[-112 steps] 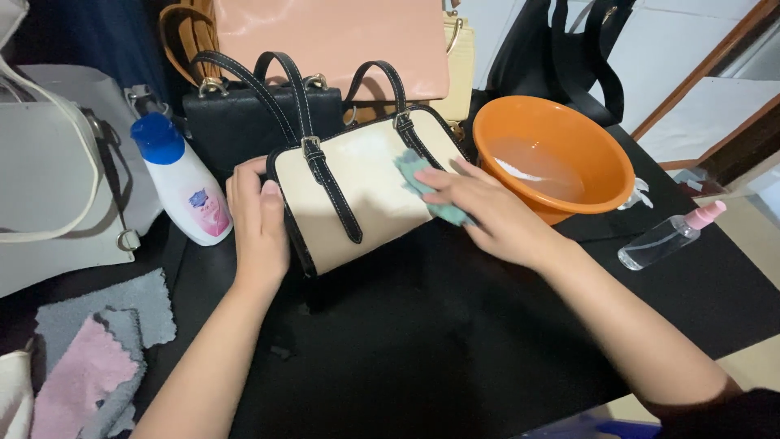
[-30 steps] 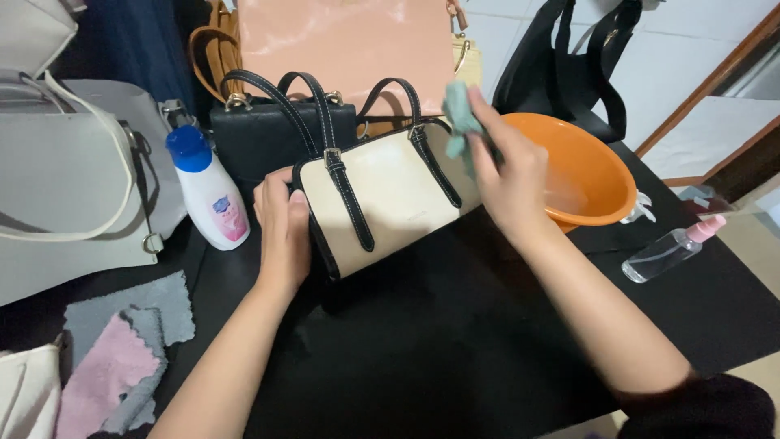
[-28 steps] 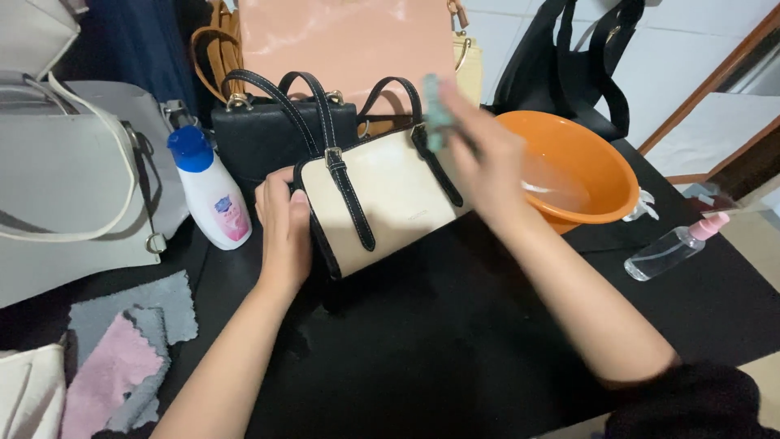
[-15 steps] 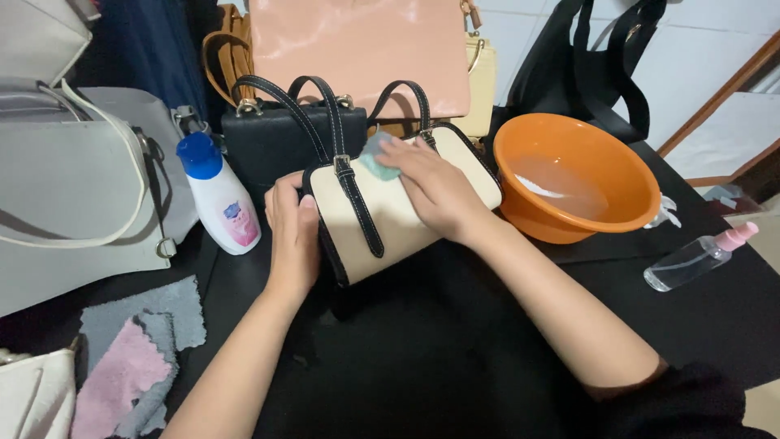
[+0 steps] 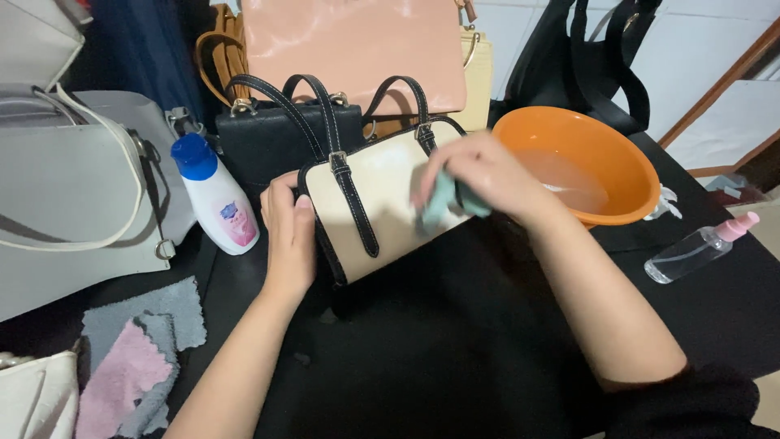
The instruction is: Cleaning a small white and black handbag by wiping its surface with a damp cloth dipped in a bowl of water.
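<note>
handbags 7 [image 5: 382,203] | bottles 2 [image 5: 215,195] | basins 1 [image 5: 626,175] | cloths 3 [image 5: 443,203]

A black-covered table [image 5: 455,358] carries everything. On it rest a cream barrel handbag with black straps [image 5: 370,203], a round orange plastic basin holding water [image 5: 626,175], a white bottle with a blue cap [image 5: 215,199], a clear spray bottle with a pink top [image 5: 691,252], and grey and pink cloths [image 5: 134,354] at the left edge.

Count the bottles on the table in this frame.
2. A white bottle with a blue cap stands left of the cream handbag; a clear spray bottle with a pink top lies at right. Others may be hidden behind bags.
</note>
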